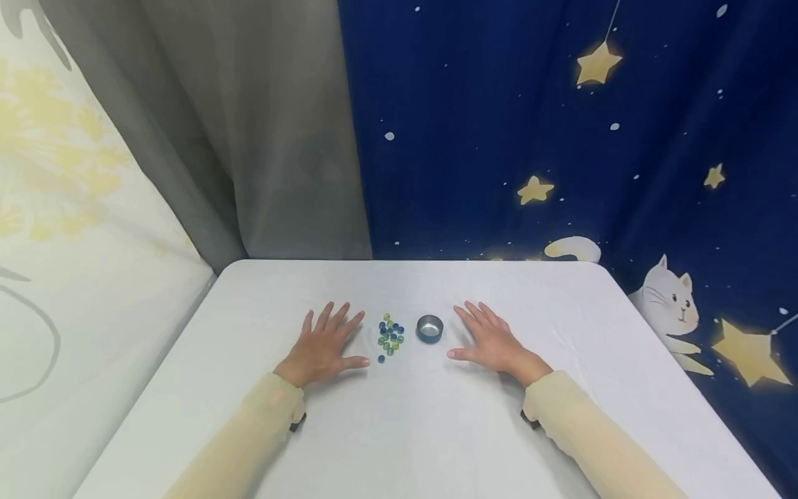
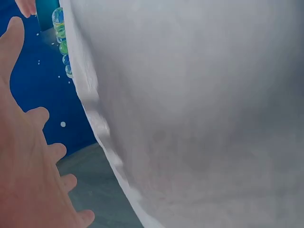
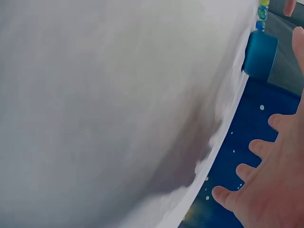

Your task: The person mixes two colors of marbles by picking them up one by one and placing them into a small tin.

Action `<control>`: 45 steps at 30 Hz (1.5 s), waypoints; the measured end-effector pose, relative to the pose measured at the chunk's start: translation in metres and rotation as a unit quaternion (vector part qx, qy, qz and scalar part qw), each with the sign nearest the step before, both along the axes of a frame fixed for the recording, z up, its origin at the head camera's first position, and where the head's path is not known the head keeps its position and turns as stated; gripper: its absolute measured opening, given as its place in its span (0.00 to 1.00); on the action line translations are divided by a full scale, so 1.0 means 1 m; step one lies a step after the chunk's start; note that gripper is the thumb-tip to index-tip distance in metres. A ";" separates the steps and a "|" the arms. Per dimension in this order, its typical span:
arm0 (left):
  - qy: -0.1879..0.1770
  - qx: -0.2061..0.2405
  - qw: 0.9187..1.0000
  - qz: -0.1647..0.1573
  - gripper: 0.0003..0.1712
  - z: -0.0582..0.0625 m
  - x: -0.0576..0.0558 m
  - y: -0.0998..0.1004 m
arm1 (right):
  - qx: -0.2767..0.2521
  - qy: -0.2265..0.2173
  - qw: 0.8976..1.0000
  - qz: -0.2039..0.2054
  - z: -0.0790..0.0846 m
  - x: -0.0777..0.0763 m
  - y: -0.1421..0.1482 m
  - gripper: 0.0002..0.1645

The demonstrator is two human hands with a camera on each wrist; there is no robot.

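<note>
Both hands are spread over the white table with straight fingers and nothing in them. In the head view my left hand [image 1: 321, 348] is left of a loose cluster of blue and green glass marbles [image 1: 391, 337]. One blue marble [image 1: 382, 359] lies a little nearer to me, close to the left thumb tip. Right of the cluster stands a small round metal bowl [image 1: 429, 329], its inside bare and its outer wall blue. My right hand [image 1: 495, 345] is to the right of the bowl. The right wrist view shows the bowl's blue side [image 3: 261, 54] with marbles [image 3: 262, 14] behind it.
A white cloth covers the table [image 1: 399, 430], whose rounded far edge meets the curtains. Behind it hang a grey curtain [image 1: 293, 138] and a dark blue one [image 1: 461, 138] with stars and a cat. A pale patterned curtain [image 1: 81, 277] borders the left side.
</note>
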State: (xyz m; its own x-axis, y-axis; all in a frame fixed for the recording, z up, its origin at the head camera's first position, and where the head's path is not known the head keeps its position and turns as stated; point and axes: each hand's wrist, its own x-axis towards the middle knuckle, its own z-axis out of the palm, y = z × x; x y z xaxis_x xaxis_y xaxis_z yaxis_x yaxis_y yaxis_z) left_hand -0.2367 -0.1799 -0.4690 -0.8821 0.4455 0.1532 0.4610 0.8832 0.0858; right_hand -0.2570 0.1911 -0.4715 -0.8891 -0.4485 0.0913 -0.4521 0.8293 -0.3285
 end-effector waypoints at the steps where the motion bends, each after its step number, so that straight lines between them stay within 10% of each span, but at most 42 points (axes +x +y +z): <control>1: -0.003 0.006 1.000 -0.001 0.54 0.000 0.000 0.000 | -0.004 -0.005 1.000 -0.004 0.000 0.000 -0.001 0.59; 29: -0.132 0.148 0.980 0.023 0.53 -0.007 0.001 0.011 | -0.186 -0.085 0.975 -0.090 0.004 0.000 -0.038 0.56; 45: -0.138 0.193 0.970 0.049 0.51 -0.010 0.000 0.022 | -0.245 -0.088 0.957 -0.130 0.001 -0.002 -0.058 0.49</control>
